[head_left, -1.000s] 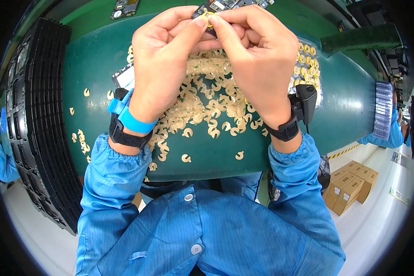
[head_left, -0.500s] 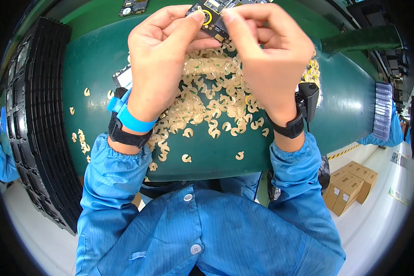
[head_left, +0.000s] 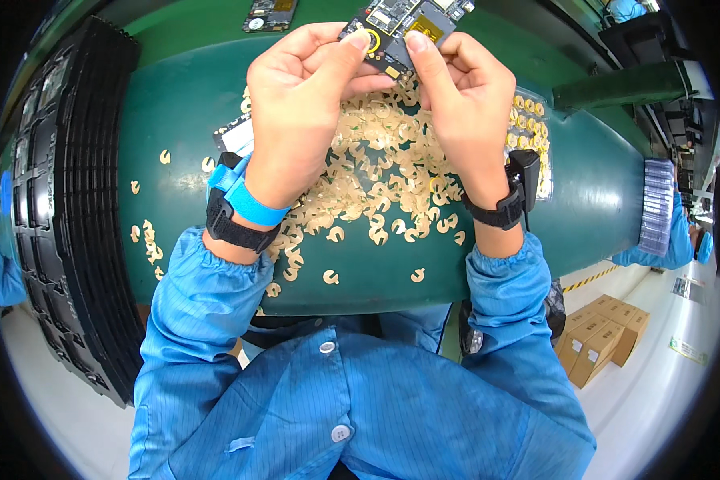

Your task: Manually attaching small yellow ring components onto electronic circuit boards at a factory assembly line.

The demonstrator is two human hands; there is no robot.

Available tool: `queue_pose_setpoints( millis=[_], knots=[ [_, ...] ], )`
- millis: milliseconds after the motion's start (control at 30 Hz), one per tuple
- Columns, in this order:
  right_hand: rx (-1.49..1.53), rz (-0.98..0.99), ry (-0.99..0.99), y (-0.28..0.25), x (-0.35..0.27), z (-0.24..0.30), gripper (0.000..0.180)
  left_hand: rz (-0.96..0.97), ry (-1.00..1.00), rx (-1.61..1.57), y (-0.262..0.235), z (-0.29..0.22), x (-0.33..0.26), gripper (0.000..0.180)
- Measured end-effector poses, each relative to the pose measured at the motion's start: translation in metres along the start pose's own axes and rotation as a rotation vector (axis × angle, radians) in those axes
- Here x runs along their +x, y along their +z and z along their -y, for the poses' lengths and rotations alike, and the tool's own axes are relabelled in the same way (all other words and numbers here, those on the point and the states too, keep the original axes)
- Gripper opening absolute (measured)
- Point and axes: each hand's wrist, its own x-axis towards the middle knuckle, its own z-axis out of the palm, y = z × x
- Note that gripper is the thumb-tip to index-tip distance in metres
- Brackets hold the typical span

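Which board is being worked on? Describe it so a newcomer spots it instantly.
Start at the dark green work table and the heap of pale C-shaped paper backings on it. Above that heap, the left hand and right hand pinch a small dark circuit board. Unlike the other circuit board lying flat farther back, it is lifted and shows a yellow ring.

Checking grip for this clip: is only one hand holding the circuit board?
No, both the left hand and right hand pinch the circuit board between them.
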Motion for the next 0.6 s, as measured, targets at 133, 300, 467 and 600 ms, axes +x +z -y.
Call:
queue_pose_setpoints(
  millis=[133, 300, 467, 600],
  knots=[
    [0.042, 0.022, -0.026, 0.0004, -0.0007, -0.0036, 0.028, 0.002, 0.002, -0.041, 0.0014, -0.0006, -0.0006, 0.019],
    [0.035, 0.025, -0.027, 0.0008, -0.0011, -0.0026, 0.028, -0.005, -0.006, -0.043, 0.001, 0.0001, -0.0004, 0.019],
    [-0.041, -0.025, -0.045, 0.0039, -0.0016, 0.0005, 0.023, -0.004, -0.007, -0.056, 0.0007, -0.0011, -0.0006, 0.019],
    [-0.068, -0.137, -0.126, 0.0037, -0.0015, -0.0007, 0.02, -0.002, -0.004, -0.054, 0.0031, -0.0002, -0.0006, 0.018]
  ],
)
